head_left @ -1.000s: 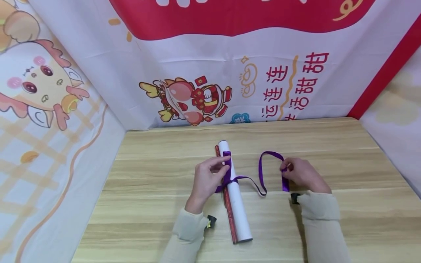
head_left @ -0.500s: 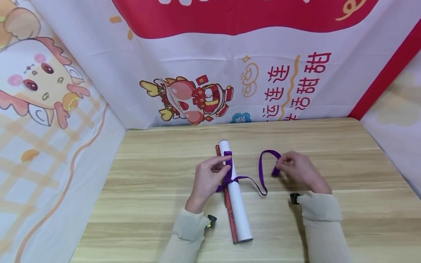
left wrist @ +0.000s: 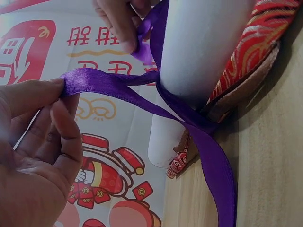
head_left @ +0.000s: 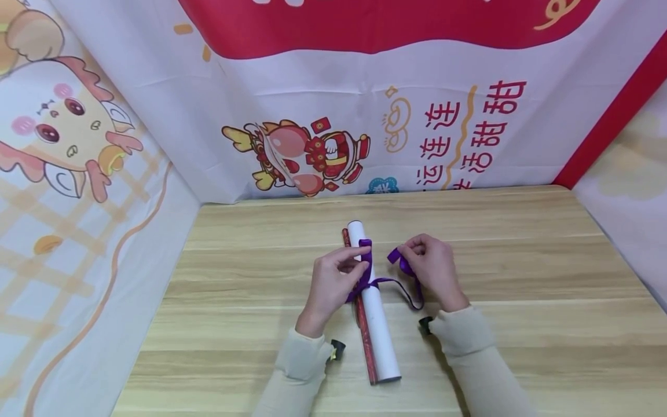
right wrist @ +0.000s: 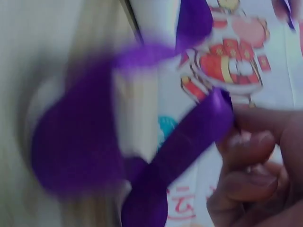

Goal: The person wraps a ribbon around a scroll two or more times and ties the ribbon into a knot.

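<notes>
A white roll [head_left: 380,341] lies lengthwise on the table, with a red patterned strip [head_left: 367,350] along its left side. Purple ribbon [left wrist: 102,81] is wrapped and crossed around its upper half. My left hand [head_left: 332,281] pinches a folded loop of this ribbon between thumb and forefinger, drawing it up off the roll in the left wrist view. To the right of the roll, my right hand [head_left: 433,267] pinches the other length of ribbon close to its end, which sticks out past the fingertips toward the left. A slack curve of ribbon links that hand to the crossing.
The wood-grain table [head_left: 234,324] meets a printed cloth backdrop [head_left: 323,81] at its far edge, and another printed cloth [head_left: 68,231] hangs on the left. A small black wrist device [head_left: 336,350] sits at the left cuff, another black device [head_left: 425,325] at the right.
My right hand has moved left toward the roll, carrying the ribbon's end, which has swung from hanging down to pointing left. The left hand keeps its pinch, with only a slight shift.
</notes>
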The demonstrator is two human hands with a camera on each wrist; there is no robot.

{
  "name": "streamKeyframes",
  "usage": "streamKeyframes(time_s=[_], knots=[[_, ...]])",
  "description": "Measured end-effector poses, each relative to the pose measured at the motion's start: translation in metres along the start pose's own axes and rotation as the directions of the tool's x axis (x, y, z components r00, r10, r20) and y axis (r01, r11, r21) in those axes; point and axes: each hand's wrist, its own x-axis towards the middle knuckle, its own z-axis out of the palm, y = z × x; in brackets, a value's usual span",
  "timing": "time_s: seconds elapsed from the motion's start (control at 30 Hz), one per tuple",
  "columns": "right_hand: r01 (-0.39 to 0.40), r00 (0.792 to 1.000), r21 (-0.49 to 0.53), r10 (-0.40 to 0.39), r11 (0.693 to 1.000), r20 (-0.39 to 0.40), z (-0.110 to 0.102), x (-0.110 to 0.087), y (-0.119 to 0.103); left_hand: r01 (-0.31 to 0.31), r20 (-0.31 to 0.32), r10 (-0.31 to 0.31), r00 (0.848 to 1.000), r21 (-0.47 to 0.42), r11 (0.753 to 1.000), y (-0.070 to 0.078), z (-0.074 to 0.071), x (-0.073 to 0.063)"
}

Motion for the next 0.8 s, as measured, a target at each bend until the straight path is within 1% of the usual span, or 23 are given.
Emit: streamKeyframes(time_s=[0.1,0.17,0.23,0.3,0.43,0.53,0.6,0.67,0.7,0.73,0.77,0.8], knots=[[-0.039,0.998,0.008,0.040,0.999,-0.057,0.009,-0.002,-0.005,0.000,-0.002,0.000,1.000,0.010,1.000,0.001,0.000,0.000],[-0.045,0.997,0.001,0.045,0.999,-0.056,0.012,-0.003,-0.006,0.003,-0.002,-0.003,1.000,0.012,1.000,0.000,-0.001,0.000],[-0.040,0.999,-0.006,0.040,0.999,-0.029,0.012,-0.003,-0.007,0.005,0.001,-0.005,1.000,0.013,1.000,0.001,-0.001,0.000],[-0.033,0.999,-0.004,0.033,0.999,0.016,0.011,-0.003,-0.008,0.014,0.003,-0.014,1.000,0.012,1.000,0.000,-0.002,0.000],[0.002,0.996,0.031,-0.005,1.000,0.089,0.012,-0.001,-0.012,0.041,0.009,-0.041,0.999,0.017,0.999,0.001,-0.005,-0.001],[0.028,0.990,0.038,-0.033,0.999,0.134,0.019,0.004,-0.018,0.054,0.023,-0.054,0.998,0.025,0.998,0.000,-0.007,-0.002],[0.018,0.984,0.052,-0.027,0.998,0.178,0.025,0.009,-0.024,0.050,0.029,-0.051,0.998,0.030,0.998,0.000,-0.008,-0.002],[-0.021,0.972,0.088,-0.001,0.996,0.236,0.032,0.013,-0.031,0.040,0.026,-0.041,0.999,0.032,0.999,0.000,-0.010,-0.001],[-0.051,0.961,0.115,0.017,0.992,0.275,0.034,0.016,-0.035,0.033,0.023,-0.033,0.999,0.030,0.999,0.000,-0.010,-0.001],[-0.089,0.945,0.139,0.039,0.986,0.325,0.037,0.017,-0.038,0.025,0.019,-0.026,0.999,0.027,0.999,0.000,-0.011,-0.001],[-0.130,0.922,0.161,0.060,0.978,0.384,0.038,0.019,-0.041,0.020,0.013,-0.021,1.000,0.026,0.999,0.000,-0.011,-0.001],[-0.169,0.889,0.193,0.064,0.967,0.454,0.040,0.021,-0.042,0.016,0.009,-0.016,1.000,0.021,1.000,0.000,-0.012,-0.001]])
